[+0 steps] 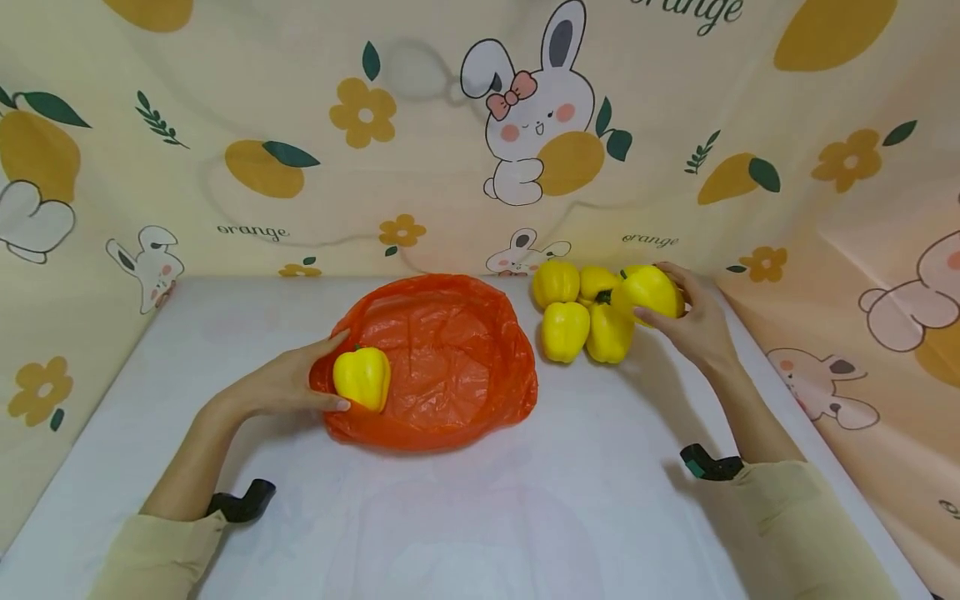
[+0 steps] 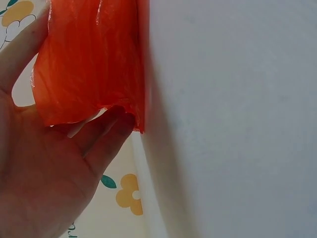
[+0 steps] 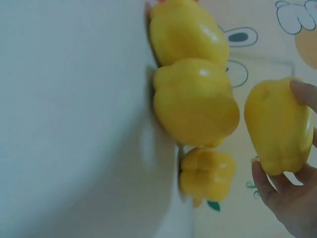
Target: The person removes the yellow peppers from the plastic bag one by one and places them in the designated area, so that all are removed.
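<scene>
A red plastic bag (image 1: 450,367), its mouth spread wide and facing up, stands on the white table. One yellow bell pepper (image 1: 363,377) lies inside it, against the left wall. My left hand (image 1: 288,379) holds the bag's left side, with the thumb at the near rim; in the left wrist view, fingertips (image 2: 126,119) curl in at the bag's edge. On the right, my right hand (image 1: 697,321) grips another yellow bell pepper (image 1: 651,292) between thumb and fingers. The right wrist view has this pepper (image 3: 278,126) raised off the table, beside the others.
Several more yellow bell peppers (image 1: 566,332) sit clustered on the table, right of the bag and next to my right hand. Behind the table (image 1: 465,517) hangs a cream cloth (image 1: 420,183) printed with rabbits and oranges, which also covers the sides.
</scene>
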Demonstrator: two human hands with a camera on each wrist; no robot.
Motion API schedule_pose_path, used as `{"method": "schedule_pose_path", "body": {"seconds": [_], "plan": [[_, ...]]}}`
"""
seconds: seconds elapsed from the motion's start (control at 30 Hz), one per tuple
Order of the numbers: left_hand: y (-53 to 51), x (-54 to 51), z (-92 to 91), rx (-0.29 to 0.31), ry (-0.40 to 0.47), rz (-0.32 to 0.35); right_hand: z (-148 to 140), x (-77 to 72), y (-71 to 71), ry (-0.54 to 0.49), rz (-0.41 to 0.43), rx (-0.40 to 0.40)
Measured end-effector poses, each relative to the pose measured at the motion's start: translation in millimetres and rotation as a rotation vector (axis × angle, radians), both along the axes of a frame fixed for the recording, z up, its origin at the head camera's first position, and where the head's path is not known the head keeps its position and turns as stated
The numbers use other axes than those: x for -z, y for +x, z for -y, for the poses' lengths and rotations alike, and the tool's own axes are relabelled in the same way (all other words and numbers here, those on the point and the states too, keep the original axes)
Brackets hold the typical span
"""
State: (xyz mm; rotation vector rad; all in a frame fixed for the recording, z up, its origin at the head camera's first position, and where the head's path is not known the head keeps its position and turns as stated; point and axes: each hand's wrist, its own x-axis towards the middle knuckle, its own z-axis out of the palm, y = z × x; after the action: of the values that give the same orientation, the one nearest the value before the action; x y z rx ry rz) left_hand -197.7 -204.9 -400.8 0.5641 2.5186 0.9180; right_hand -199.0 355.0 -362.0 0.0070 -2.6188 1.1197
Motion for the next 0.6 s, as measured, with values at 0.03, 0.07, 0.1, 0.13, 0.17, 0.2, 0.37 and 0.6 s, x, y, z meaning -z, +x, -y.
{"method": "schedule_pose_path", "body": {"seconds": [0.03, 0.07, 0.1, 0.13, 0.17, 0.2, 0.37, 0.6], "plan": [[-0.2, -0.4, 0.2, -0.001, -0.001, 0.0, -1.8, 1.7, 0.3, 0.006, -0.021, 0.009], [-0.1, -0.7, 0.3, -0.003, -0.003, 0.003, -3.4, 3.3, 0.8, 0.009, -0.037, 0.018], [-0.2, -0.8, 0.7, -0.002, -0.005, 0.004, -5.2, 4.9, 1.3, 0.014, -0.052, 0.028], [-0.2, -0.7, 0.4, -0.002, -0.005, 0.008, -7.4, 6.3, 2.2, 0.014, -0.066, 0.037], [-0.2, -0.6, 0.3, 0.0, -0.003, 0.01, -9.5, 7.6, 3.1, 0.016, -0.071, 0.047], [-0.2, -0.3, 0.1, 0.001, -0.003, 0.01, -11.6, 8.7, 4.0, 0.015, -0.068, 0.056], [-1.0, 1.9, -0.9, 0.01, -0.002, 0.001, -21.1, 11.7, 9.8, -0.003, 0.021, 0.129], [-2.7, 3.5, -1.2, 0.011, -0.014, 0.0, -28.2, 25.3, 12.8, -0.031, 0.118, 0.154]]}}
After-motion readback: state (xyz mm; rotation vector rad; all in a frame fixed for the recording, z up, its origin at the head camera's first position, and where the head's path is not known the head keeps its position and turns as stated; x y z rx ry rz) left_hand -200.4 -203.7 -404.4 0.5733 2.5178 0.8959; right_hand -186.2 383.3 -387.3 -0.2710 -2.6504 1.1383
